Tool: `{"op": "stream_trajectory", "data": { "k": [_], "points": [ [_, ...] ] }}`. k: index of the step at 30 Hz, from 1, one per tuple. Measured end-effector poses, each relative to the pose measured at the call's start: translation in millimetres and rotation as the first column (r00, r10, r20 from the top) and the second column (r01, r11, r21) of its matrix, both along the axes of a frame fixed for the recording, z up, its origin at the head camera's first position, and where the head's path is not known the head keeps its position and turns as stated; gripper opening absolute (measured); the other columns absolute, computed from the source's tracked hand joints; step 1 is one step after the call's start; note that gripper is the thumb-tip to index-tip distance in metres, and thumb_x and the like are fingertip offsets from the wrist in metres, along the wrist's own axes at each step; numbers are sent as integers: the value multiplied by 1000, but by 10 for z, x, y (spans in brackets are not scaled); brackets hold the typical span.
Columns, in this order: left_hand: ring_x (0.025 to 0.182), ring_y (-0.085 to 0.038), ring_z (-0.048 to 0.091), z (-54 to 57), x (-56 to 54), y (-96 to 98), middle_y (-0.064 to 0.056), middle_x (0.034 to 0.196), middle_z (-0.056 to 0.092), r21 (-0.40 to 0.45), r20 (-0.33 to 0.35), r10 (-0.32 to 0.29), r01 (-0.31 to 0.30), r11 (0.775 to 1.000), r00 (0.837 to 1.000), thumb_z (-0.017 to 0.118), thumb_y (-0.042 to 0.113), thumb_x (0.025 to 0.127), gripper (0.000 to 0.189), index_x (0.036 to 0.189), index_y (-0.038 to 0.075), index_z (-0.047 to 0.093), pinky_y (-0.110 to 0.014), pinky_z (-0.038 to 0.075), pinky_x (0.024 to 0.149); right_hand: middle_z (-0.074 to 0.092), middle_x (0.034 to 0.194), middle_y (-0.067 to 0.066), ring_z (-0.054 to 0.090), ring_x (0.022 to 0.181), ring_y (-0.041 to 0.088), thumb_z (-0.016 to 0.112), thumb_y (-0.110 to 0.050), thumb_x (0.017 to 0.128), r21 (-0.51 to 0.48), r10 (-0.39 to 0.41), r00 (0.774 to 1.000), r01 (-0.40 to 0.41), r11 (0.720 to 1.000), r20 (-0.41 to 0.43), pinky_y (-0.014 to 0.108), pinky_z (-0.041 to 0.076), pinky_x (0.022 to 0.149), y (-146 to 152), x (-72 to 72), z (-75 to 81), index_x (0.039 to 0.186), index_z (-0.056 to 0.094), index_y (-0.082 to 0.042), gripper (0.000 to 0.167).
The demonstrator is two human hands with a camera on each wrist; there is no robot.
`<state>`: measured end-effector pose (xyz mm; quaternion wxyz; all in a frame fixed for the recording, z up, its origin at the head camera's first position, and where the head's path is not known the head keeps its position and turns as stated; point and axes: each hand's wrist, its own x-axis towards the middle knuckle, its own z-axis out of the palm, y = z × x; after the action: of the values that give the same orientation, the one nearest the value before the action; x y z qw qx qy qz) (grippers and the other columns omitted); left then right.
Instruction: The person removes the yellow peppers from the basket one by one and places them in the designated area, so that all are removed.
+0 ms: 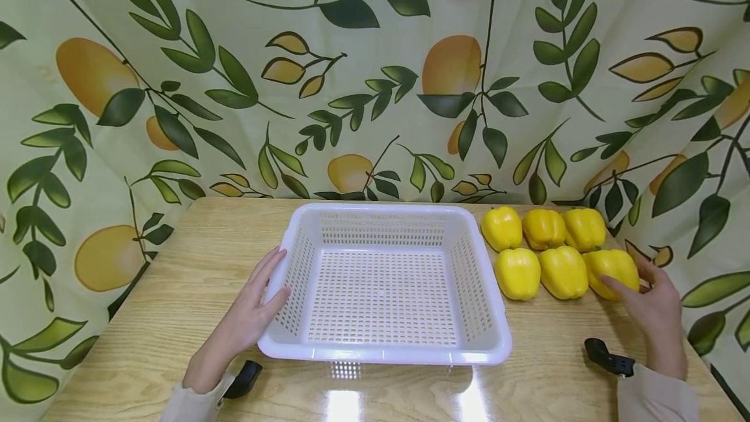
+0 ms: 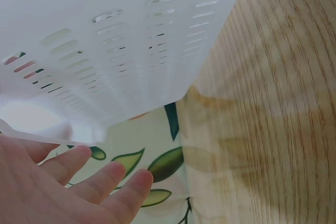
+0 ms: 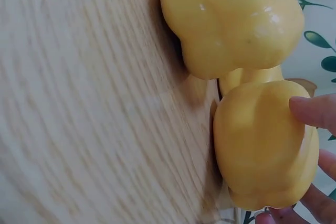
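Note:
A white perforated plastic basket (image 1: 383,350) stands on the table, and no contents show in it. My left hand (image 1: 249,311) rests against its left rim, the fingers fairly straight; in the left wrist view the fingers (image 2: 126,192) extend beside the outer wall. Several yellow bell peppers sit in two rows right of the basket. My right hand (image 1: 653,301) holds the front-right bell pepper (image 1: 612,269), thumb on its near side and fingers around its right side. In the right wrist view, this pepper (image 3: 262,145) still appears low by the tabletop, with another bell pepper (image 3: 236,19) beside it.
The wooden table (image 1: 193,259) ends at a patterned fabric backdrop (image 1: 375,83) behind and to the right. The back row of peppers (image 1: 543,228) stands close behind the front row. The front-left pepper (image 1: 517,273) is close to the basket's right wall.

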<state>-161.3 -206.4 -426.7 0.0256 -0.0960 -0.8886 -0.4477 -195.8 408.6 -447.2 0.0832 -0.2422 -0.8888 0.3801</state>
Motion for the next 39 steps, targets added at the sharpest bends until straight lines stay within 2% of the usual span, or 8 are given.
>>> {"op": "stream_trajectory", "data": {
  "k": [8, 11, 14, 17, 20, 23, 30, 39],
  "points": [
    [148, -48, 20, 41, -2, 24, -18, 165, 14, 14, -2, -6, 6, 1000, 1000, 55, 13, 98, 65, 157, 9, 27, -75, 26, 109, 32, 155, 32, 41, 97, 19, 63, -39, 94, 4, -14, 1000, 14, 1000, -15, 13, 30, 70, 0, -12, 18, 155, 22, 2, 84],
    [148, -48, 20, 44, -5, 25, -18, 165, 14, 17, 1, -9, 8, 1000, 1000, 55, 13, 98, 65, 156, 9, 27, -74, 26, 109, 32, 154, 33, 41, 96, 20, 63, -39, 94, 8, -13, 1000, 13, 1000, -13, 13, 29, 69, 1, -12, 11, 155, 22, 2, 84],
    [149, -48, 18, 41, -8, 23, -18, 165, 14, 13, 0, -8, 8, 1000, 1000, 55, 13, 98, 65, 156, 9, 27, -75, 23, 109, 30, 154, 33, 42, 104, 31, 62, -39, 95, 4, -10, 1000, 10, 1000, -9, 15, 31, 72, -2, -13, 4, 155, 21, 2, 84],
    [149, -48, 16, 40, -10, 21, -18, 165, 13, 10, 3, -6, 6, 1000, 1000, 55, 14, 98, 65, 157, 9, 26, -76, 21, 110, 26, 156, 33, 39, 120, 44, 60, -39, 95, -12, -13, 1000, 13, 1000, -1, 28, 43, 91, -10, -9, 17, 156, 19, 2, 84],
    [149, -47, 17, 41, -8, 22, -18, 165, 13, 4, 1, -5, 5, 1000, 1000, 54, 15, 99, 65, 157, 9, 26, -76, 22, 109, 23, 157, 34, 33, 134, 52, 57, -40, 97, -20, -13, 1000, 12, 1000, -7, 54, 37, 111, -25, -10, 56, 156, 18, 2, 82],
    [148, -48, 19, 43, -4, 21, -19, 165, 14, -8, -10, -6, 6, 1000, 1000, 54, 15, 99, 64, 156, 9, 27, -76, 23, 109, 22, 157, 35, 29, 138, 56, 55, -40, 98, -11, 5, 1000, -5, 1000, -26, 67, 30, 111, -58, -4, 107, 156, 17, 3, 82],
    [148, -49, 19, 45, 11, 3, -19, 165, 17, -86, -71, -5, -1, 996, 997, 56, 17, 98, 62, 154, 7, 31, -76, 21, 110, 18, 158, 36, 24, 139, 60, 55, -39, 98, 38, 100, 990, -97, 995, -98, 73, 23, 111, -190, 3, 238, 156, 17, 4, 81],
    [147, -49, 22, 152, 35, -21, -16, 164, 21, -147, -136, 2, -22, 989, 991, 56, 25, 101, 59, 154, 11, 34, -77, 25, 107, 17, 155, 41, 23, 134, 63, 55, -44, 98, 160, 309, 946, -292, 943, -96, 80, 21, 102, -484, -122, 431, 156, 17, 2, 84]
  ]
}}
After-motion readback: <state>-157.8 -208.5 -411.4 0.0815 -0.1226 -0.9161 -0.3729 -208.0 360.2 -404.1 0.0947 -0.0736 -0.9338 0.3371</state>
